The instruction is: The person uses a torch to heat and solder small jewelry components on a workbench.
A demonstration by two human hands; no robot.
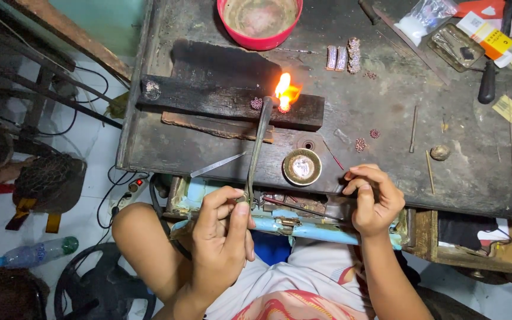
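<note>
Landmark: charred wooden block (232, 102) lying across the dark bench (386, 178).

Left hand (223, 228), fingers closed around the rear end of a thin metal torch pipe (258, 148), held near the body at the bench's near edge. The pipe reaches forward to the block, so the hand sits well back from the heat. Flame (283, 90) burns at the pipe's tip, on the block's top right part, playing on a small round filigree piece (284, 108). A second like piece (256, 103) lies just left of the flame, on the same block. The block likely serves as a heat-proof bed, sparing the bench.

Right hand (373, 198), near side of the block and right, fingers pinched together on a thin dark wire or rod (303, 208) running leftward; its far end is hard to make out.

Between block and hands: small round metal cup (302, 166), tweezers (217, 165). Beyond the block: red bowl (260, 21). Right of it: finished beaded strips (344, 57), within easy reach but clear of the flame.
</note>
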